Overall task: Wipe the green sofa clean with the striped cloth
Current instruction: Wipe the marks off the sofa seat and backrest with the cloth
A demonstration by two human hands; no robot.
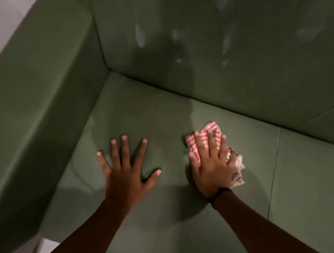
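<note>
Right hand (212, 168) over striped cloth (211, 128) on green sofa (161, 111) (left hand (124, 172) splayed)

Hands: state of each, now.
Left hand: open, fingers spread flat on the sofa seat.
Right hand: open, straight fingers pressing the striped cloth onto the seat.

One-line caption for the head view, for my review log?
Right hand presses the striped cloth onto the green sofa seat while the left hand rests flat, fingers spread, beside it.
</note>
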